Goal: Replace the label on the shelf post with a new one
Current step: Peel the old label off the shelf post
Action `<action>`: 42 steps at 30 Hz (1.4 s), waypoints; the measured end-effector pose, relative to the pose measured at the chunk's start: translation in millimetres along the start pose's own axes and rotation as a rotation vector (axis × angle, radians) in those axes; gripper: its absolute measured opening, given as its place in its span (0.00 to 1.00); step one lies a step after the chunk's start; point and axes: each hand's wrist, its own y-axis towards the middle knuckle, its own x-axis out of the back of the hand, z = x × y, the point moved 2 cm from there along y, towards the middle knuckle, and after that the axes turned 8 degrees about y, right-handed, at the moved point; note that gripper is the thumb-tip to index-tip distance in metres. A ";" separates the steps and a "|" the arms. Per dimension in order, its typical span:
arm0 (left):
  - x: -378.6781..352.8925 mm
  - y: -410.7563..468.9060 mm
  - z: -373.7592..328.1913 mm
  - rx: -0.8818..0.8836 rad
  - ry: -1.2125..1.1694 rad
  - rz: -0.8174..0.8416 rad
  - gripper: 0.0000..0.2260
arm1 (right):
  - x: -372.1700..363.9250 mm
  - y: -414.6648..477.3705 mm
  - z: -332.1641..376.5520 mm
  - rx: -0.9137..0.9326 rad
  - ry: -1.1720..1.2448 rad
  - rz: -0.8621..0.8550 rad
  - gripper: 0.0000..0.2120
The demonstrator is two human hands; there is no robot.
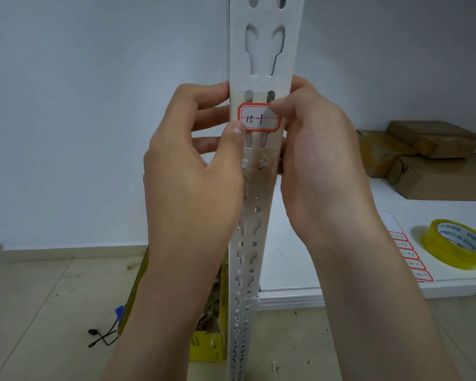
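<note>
Label [259, 117] on shelf post [261, 59]: thin, floppy, sticky; w/ left hand [193, 166] & right hand [313, 158] thumbs pressing it, hold edges only.

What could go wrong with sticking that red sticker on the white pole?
The label sits over two slots in the shelf post, so parts of it have nothing behind them and may stick weakly or dent. It is pinned only at two spots, by the left hand thumb and the right hand thumb, so it could end up crooked or wrinkled. Old residue just below may stop edges gripping.
</note>
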 end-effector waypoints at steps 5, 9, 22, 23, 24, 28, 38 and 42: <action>0.0 -0.3 0.4 -0.008 0.004 -0.001 0.11 | 0.7 1.0 0.4 0.001 -0.036 -0.003 0.16; 0.1 -0.1 0.1 -0.014 0.005 -0.008 0.11 | 3.5 1.4 -0.3 -0.004 -0.054 0.021 0.20; -0.8 0.0 1.0 -0.031 0.024 -0.018 0.10 | 4.1 3.1 -1.1 -0.006 -0.043 0.041 0.18; -0.8 0.1 1.3 -0.030 0.021 -0.019 0.10 | 3.8 3.3 -0.7 -0.006 -0.045 0.038 0.17; -0.7 0.1 1.5 -0.029 0.017 -0.018 0.10 | 3.5 3.5 -0.4 -0.006 -0.043 0.034 0.17; -0.8 0.1 1.4 -0.030 0.012 -0.014 0.10 | 2.8 4.1 -0.8 -0.002 -0.070 0.016 0.17; -0.8 -0.1 0.5 -0.023 0.030 -0.017 0.11 | 8.1 1.0 -1.3 0.057 -0.039 0.040 0.22; -0.4 -0.5 0.1 -0.022 0.018 -0.007 0.11 | 15.0 -13.7 0.1 0.322 -0.203 -0.112 0.13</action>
